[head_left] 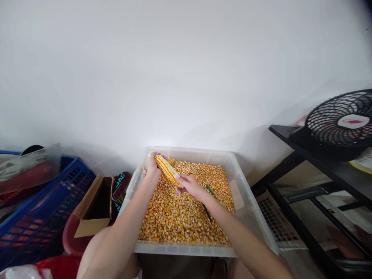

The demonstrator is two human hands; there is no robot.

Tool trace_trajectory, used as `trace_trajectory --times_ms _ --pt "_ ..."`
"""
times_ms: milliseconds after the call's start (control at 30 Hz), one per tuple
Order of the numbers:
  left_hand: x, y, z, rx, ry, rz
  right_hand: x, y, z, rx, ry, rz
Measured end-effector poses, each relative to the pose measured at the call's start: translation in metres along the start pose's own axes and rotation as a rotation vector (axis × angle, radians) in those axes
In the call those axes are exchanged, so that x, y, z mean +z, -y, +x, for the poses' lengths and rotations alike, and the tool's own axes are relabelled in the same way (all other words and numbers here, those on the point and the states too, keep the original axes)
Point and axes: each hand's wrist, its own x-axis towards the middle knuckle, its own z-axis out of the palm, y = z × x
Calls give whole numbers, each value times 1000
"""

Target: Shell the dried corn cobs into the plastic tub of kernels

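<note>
From my remote seat, my right hand [190, 185] hides the corn cob's [167, 169] lower end, and the picture's edge crops the fan [340, 123].

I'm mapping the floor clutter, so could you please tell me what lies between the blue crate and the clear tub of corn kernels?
In the head view, an open cardboard box sits between the blue crate and the clear tub.

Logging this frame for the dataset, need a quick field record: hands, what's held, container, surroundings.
left hand: grips the far end of the corn cob
right hand: grips the near end of the cob
cob state: partly shelled, a bare strip showing, held over the bin
bin: clear plastic tub filled with loose corn kernels
in the kernels: green-handled tool beside the right wrist
left of tub: open cardboard box, blue crate
right of tub: black fan on a black shelf
</note>
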Motion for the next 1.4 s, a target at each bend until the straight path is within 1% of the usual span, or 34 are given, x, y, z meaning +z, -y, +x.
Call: trace_trajectory --times_ms 133,200,233,333,367,433,500,567,600,667,800,867,967,1033,1133,1200,1400 --pt "0 -1 -2 -89 113 15 -1 -2 -1 23 4 57" --pt "1 -1 -4 -119 143 43 0 -4 0 26 -2 88" --pt "1 -1 -5 -112 147 62 1 -5 1 28 -1 97" --pt "3 -1 -6 -62 105 97 3 -4 3 46 -50 92" --pt "4 -1 -6 -52 82 104 3 -2 3 44 -76 54" --pt "4 0 -5 -33 41 133 2 2 1 -4 -98 -104" --pt "3 1 -5 -21 19 180 1 5 -1 -72 -43 -271" --pt "2 3 -5 -13 7 221 0 7 -4 -89 47 -326" --pt "2 4 -5 -13 2 235 0 6 -5 -75 84 -319" --pt "1 6 -5 -20 -22 258 0 4 -6 -43 115 -303" --pt "-1 8 -4 -48 -76 306 2 -5 -6 -8 97 -280" --pt "-2 7 -2 -64 -77 303 2 -7 -4 19 87 -219" --pt "-3 6 0 -90 -59 284 1 -3 -2 56 75 -121" --pt "-4 5 1 -83 -48 282 0 1 -3 39 117 -129" --pt "-4 5 0 -77 -29 291 0 5 -6 -14 189 -213" --pt "-3 5 -3 -92 -27 290 0 4 -7 -8 188 -217" --pt "0 4 -5 -110 -87 239 -2 2 -5 62 158 -100"
